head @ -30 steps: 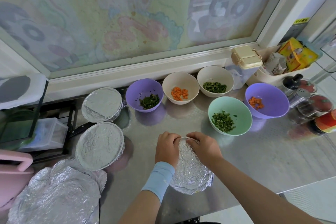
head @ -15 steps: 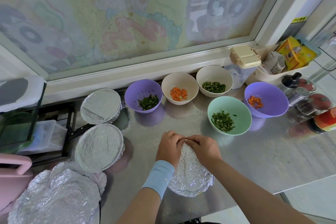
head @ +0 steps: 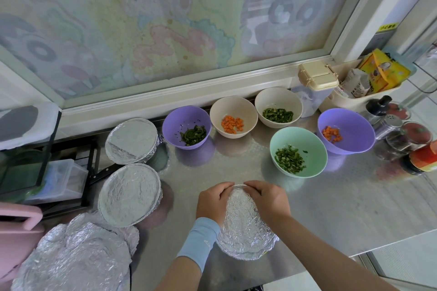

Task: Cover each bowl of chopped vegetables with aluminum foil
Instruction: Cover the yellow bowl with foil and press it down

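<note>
L hand (head: 216, 203) & R hand (head: 269, 201) — fingers curled, pinching foil (head: 243, 222) at its far edge.

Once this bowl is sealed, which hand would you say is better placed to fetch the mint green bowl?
Probably right: the mint green bowl stands beyond and right of the right hand; the left hand sits across the foil-covered bowl.

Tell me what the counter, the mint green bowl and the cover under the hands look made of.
Counter: likely stainless steel, a dull sheen with blurred bowl reflections. Mint green bowl: probably plastic or melamine, smooth, opaque pastel, soft gloss. Cover: aluminium foil, silvery, finely crinkled, bunched round the rim.
</note>
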`<state>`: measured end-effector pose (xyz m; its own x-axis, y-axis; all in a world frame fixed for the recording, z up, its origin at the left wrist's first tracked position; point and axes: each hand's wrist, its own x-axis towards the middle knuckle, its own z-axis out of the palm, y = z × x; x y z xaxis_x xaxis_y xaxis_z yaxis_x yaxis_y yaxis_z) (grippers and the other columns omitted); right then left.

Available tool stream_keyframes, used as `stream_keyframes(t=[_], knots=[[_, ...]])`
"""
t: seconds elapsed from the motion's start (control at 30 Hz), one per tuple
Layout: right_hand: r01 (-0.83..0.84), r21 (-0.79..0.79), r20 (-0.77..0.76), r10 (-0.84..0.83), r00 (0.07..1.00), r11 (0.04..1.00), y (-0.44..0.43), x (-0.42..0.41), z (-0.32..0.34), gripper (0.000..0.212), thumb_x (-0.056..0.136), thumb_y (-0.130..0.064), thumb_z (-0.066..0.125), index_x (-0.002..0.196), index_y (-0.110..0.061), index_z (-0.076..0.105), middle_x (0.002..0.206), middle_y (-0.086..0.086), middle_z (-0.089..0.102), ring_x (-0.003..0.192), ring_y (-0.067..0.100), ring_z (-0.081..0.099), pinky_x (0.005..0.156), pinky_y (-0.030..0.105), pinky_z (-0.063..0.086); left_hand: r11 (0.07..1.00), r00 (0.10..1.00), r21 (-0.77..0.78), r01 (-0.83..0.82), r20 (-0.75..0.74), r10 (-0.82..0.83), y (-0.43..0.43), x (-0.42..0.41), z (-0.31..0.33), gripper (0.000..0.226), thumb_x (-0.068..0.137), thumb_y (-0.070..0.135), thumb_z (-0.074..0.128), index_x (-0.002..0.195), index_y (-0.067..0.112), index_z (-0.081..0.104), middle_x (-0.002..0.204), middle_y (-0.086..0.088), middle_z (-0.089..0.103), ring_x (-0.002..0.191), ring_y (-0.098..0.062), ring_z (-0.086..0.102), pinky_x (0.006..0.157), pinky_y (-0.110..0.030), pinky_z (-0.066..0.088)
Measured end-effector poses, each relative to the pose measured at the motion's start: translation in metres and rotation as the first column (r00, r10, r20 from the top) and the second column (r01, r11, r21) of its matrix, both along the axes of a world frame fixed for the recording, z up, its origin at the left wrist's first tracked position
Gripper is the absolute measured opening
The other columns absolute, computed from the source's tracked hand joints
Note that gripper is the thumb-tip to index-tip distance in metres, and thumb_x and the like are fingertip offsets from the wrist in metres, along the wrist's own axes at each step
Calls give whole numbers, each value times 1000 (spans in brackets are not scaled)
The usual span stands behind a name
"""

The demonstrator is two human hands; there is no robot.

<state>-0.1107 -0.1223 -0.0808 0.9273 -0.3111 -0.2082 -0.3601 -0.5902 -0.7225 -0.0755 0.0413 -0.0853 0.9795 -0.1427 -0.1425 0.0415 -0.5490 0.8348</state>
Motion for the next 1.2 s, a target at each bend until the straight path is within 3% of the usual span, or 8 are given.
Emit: stream_keyframes(t=[0.17, 0.27, 0.33, 0.5, 0.67, 0.9, 1.03, 1.2], knots=[[6, 36, -19, -5, 1000, 999, -1, 5, 3, 12, 85, -39, 73, 96, -36, 77, 79, -23, 72, 74, -4, 63, 70, 15, 49, 999, 1000, 54, -6, -2, 6, -3, 0, 4, 17, 94, 19, 61, 102, 23, 76, 97, 11, 74, 87, 2, 63, 81, -5, 42], [-48, 26, -28, 49, 998, 999, -2, 9, 4, 12, 86, -40, 71, 96, -36, 77, 84, -21, 73, 77, -3, 63, 73, 17, 49, 979, 991, 176, 105, 65, -118, -6, 6, 5, 25, 95, 15, 53, 110, 22, 72, 111, 10, 70, 106, -5, 58, 97, -21, 44], [-84, 20, -21, 84, 996, 996, -2, 11, 5, 13, 87, -39, 71, 98, -34, 76, 85, -18, 73, 77, -2, 63, 72, 15, 47, 973, 983, 164, 165, 57, -176, -8, 11, 7, 31, 94, 13, 52, 119, 21, 69, 120, 9, 68, 114, -5, 58, 101, -23, 44], [-3, -49, 15, 4, 1000, 999, 0, 4, 3, 27, 87, -40, 71, 111, -28, 68, 101, -17, 67, 90, 5, 62, 81, 24, 50, 985, 987, 77, 155, 18, -157, -8, 11, 7, 26, 96, 13, 56, 114, 23, 72, 108, 10, 73, 97, -4, 65, 82, 1, 38], [28, -39, 35, -26, 999, 999, 5, -4, 5, 10, 91, -32, 67, 95, -26, 74, 80, -4, 72, 75, 14, 65, 72, 35, 53, 996, 998, 58, 66, 10, -67, -6, 7, 3, 25, 97, 13, 54, 108, 24, 74, 102, 10, 73, 93, -6, 66, 86, -13, 47], [24, 128, -15, -22, 1000, 991, -2, 5, 5, 9, 87, -28, 71, 90, -34, 77, 71, -12, 71, 69, 7, 64, 66, 24, 49, 992, 999, 126, 11, 38, -16, -14, 0, 4, 25, 99, 14, 48, 105, 23, 71, 95, 8, 72, 89, -11, 64, 81, -22, 48], [2, 154, -25, 2, 1000, 988, -4, 7, 4, 12, 86, -27, 73, 95, -32, 78, 78, -11, 74, 74, 8, 66, 71, 24, 51, 954, 984, 253, 162, 38, -177, -12, 18, 8, 28, 94, 20, 49, 112, 26, 69, 106, 8, 71, 99, -14, 63, 87, -29, 49], [-16, 131, -6, 17, 1000, 991, -1, 3, 5, 15, 86, -30, 73, 101, -32, 76, 83, -19, 73, 78, -2, 65, 75, 21, 52, 938, 949, 149, 314, -45, -311, -15, 26, 6, 25, 98, 25, 54, 117, 25, 70, 110, 6, 73, 100, -12, 66, 91, -26, 49]])
